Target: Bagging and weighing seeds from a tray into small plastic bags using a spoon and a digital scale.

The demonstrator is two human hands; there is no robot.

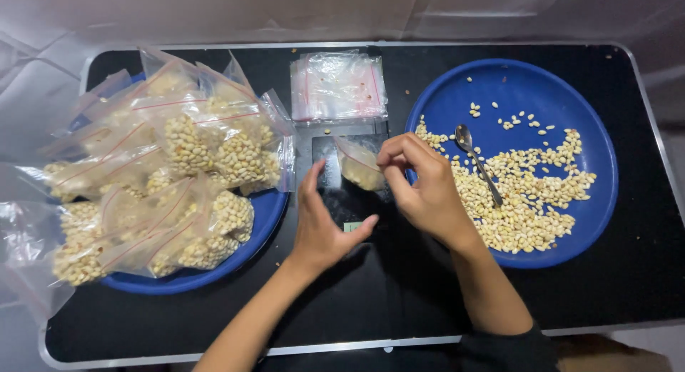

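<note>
While the right hand (427,193) pinches the top edge of a small clear zip bag (359,165), fingers closed together on the plastic, the left hand (321,222) stands just beside it with fingers straight and spread apart, gripping nothing. The little bag — partly filled with pale kernels — hangs over a small black digital scale (342,193) in the middle of the black table (399,300); whether its bottom touches the platform I cannot tell.

To the right sits a round blue plate (542,86) holding a loose heap of the same pale kernels (521,200), spread mostly across its lower half, with a metal spoon (477,161) lying in them, bowl toward the far rim. On the left, another blue plate (264,222) is almost buried under a pile of filled zip bags (178,179), each packed with kernels and sealed with a red-lined strip — some spill past its edge. Behind the scale lies a flat stack of empty clear zip bags (337,86).
</note>
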